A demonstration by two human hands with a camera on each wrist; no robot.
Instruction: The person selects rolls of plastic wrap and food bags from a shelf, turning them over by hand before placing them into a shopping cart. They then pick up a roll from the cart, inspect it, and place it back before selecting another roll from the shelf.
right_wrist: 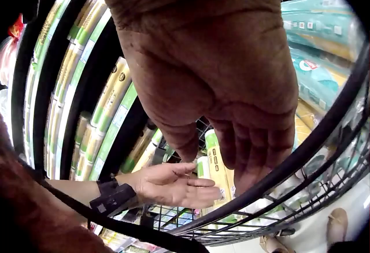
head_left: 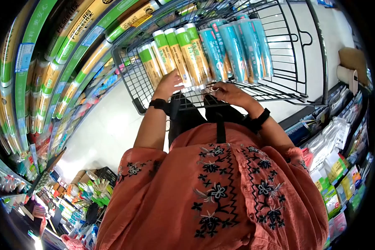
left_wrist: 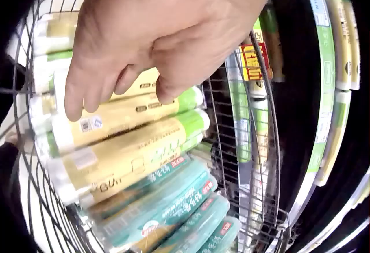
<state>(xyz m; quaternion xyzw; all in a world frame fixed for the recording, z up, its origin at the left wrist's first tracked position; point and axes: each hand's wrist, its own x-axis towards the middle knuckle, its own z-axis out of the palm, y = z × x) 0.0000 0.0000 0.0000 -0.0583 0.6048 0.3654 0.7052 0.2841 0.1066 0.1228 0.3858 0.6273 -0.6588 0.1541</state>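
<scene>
Long plastic-wrapped rolls in yellow and green (head_left: 194, 52) stand side by side in a wire shopping cart (head_left: 281, 88). Teal rolls (head_left: 232, 46) are packed beside them. My left hand (head_left: 169, 84) reaches over the cart's near rim, its fingers extended along the yellow-green rolls. In the left wrist view, that hand (left_wrist: 156, 39) covers part of the upper rolls, fingertips right at a roll's white end. Near the cart's rim, my right hand (head_left: 234, 95) has loosely bent fingers and nothing in its grasp. The right wrist view shows its palm (right_wrist: 214, 74) over the basket edge.
Shelves (head_left: 41, 83) of similar yellow-green rolls rise along the left, close to the cart. To the right stands another shelf with bagged goods (head_left: 335, 166). Pale floor (head_left: 104, 121) shows between the cart and the left shelves. A brown box (head_left: 353, 60) sits beyond the cart.
</scene>
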